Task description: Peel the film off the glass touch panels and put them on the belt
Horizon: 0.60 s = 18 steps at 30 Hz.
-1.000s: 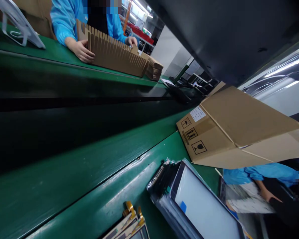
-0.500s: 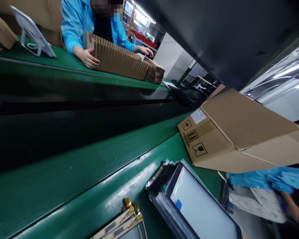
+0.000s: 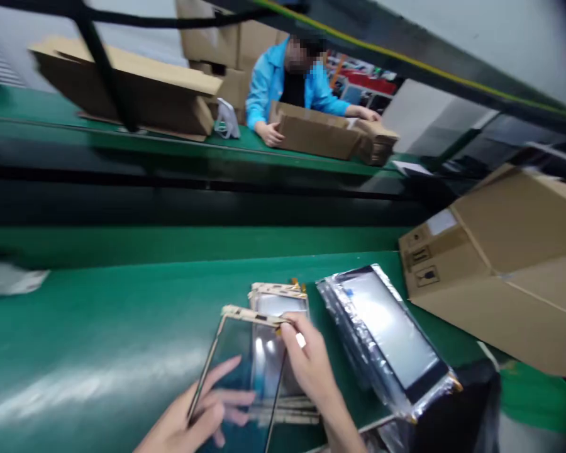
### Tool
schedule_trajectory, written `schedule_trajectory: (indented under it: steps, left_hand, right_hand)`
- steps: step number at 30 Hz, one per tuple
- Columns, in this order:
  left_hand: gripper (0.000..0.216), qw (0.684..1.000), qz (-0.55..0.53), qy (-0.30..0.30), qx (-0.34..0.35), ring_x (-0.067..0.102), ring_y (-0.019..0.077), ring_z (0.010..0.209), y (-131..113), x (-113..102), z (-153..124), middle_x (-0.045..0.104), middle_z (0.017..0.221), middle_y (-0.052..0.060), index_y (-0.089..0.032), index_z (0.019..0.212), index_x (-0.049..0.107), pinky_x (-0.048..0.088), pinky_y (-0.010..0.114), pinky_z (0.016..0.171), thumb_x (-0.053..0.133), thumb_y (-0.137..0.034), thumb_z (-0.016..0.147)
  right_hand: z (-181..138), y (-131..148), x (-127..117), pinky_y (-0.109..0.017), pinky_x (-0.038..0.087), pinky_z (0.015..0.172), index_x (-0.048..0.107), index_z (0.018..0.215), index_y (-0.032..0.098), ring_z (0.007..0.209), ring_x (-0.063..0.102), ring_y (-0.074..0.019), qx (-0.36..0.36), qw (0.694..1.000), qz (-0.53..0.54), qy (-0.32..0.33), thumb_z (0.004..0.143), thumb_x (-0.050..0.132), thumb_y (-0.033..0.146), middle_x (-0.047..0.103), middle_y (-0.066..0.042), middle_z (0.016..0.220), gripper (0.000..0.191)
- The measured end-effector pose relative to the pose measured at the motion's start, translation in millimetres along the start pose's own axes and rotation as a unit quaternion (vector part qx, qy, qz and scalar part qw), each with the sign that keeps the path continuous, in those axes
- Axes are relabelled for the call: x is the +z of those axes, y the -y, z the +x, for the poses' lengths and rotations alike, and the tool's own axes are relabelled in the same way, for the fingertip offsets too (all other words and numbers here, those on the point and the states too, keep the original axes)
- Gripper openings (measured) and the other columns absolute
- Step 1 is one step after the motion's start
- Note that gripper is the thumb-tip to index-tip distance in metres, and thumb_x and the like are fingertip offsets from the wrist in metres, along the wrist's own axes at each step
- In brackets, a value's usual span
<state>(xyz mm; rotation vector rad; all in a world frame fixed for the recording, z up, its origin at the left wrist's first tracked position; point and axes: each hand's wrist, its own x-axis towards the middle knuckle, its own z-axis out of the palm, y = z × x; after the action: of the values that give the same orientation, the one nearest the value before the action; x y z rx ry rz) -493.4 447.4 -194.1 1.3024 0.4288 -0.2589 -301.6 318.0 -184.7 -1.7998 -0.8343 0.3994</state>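
A clear glass touch panel [image 3: 236,358] with a cream-and-black border is held tilted in front of me. My left hand [image 3: 193,409] grips its left edge, the fingers spread behind and showing through the glass. At the top right corner, my right hand [image 3: 306,352] pinches the panel near a small flex tab. Behind it on the green bench lies a stack of similar panels [image 3: 277,290], partly hidden by the held one. To the right sits a pile of black-bordered screens [image 3: 387,327] in clear plastic sleeves.
A large open carton [image 3: 500,264] stands on the right of the green bench [image 3: 122,327]. Across a dark gap, a person in blue [image 3: 268,82] handles cardboard dividers [image 3: 316,131] on another bench. Plastic [image 3: 14,280] lies far left. A beam [image 3: 405,53] runs overhead.
My view has levelled and swung left. Both my hands have come into view, holding a touch panel in front of the stack. The co-worker still holds the cardboard.
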Motion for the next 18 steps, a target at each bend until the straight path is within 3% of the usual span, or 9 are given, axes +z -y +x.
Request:
schedule_trajectory:
  steps: [3, 7, 13, 18]
  left_hand:
    - [0.056, 0.999, -0.031, -0.027, 0.034, 0.066, 0.0236, 0.096, 2, 13, -33, 0.067, 0.117, 0.010, -0.028, 0.141, 0.034, 0.052, 0.031, 0.068, 0.043, -0.053, 0.092]
    - [0.047, 0.999, 0.031, 0.022, 0.032, 0.069, 0.0199, 0.089, 2, 28, -66, 0.071, 0.107, 0.009, -0.023, 0.135, 0.041, 0.052, 0.028, 0.070, 0.045, -0.043, 0.093]
    - [0.031, 0.984, 0.166, 0.052, 0.045, 0.070, 0.0173, 0.084, -12, 38, -100, 0.074, 0.102, 0.006, -0.020, 0.121, 0.054, 0.051, 0.027, 0.079, 0.041, -0.029, 0.094]
    - [0.029, 0.973, 0.222, 0.040, 0.052, 0.069, 0.0179, 0.088, -23, 38, -116, 0.075, 0.099, 0.003, -0.022, 0.117, 0.059, 0.050, 0.024, 0.080, 0.044, -0.027, 0.092]
  right_hand:
    - [-22, 17, -6, -0.028, 0.049, 0.076, 0.057, 0.108, 0.019, 0.094, 0.060, -0.0182, -0.114, 0.990, -0.083, 0.000, 0.092, 0.047, 0.024, 0.063, -0.009, 0.102, 0.019]
    - [-48, 49, -19, -0.028, 0.050, 0.076, 0.056, 0.109, 0.021, 0.091, 0.060, -0.0179, -0.210, 0.960, -0.128, 0.133, 0.093, 0.047, 0.019, 0.064, -0.007, 0.099, 0.019]
    - [-62, 89, -29, -0.025, 0.047, 0.068, 0.056, 0.101, 0.020, 0.075, 0.061, -0.0140, -0.216, 0.924, -0.182, 0.257, 0.096, 0.044, 0.023, 0.065, -0.002, 0.084, 0.013]
    - [-68, 111, -36, -0.024, 0.039, 0.056, 0.055, 0.091, 0.021, 0.060, 0.056, -0.0127, -0.259, 0.875, -0.281, 0.299, 0.099, 0.037, 0.026, 0.062, 0.000, 0.073, 0.020]
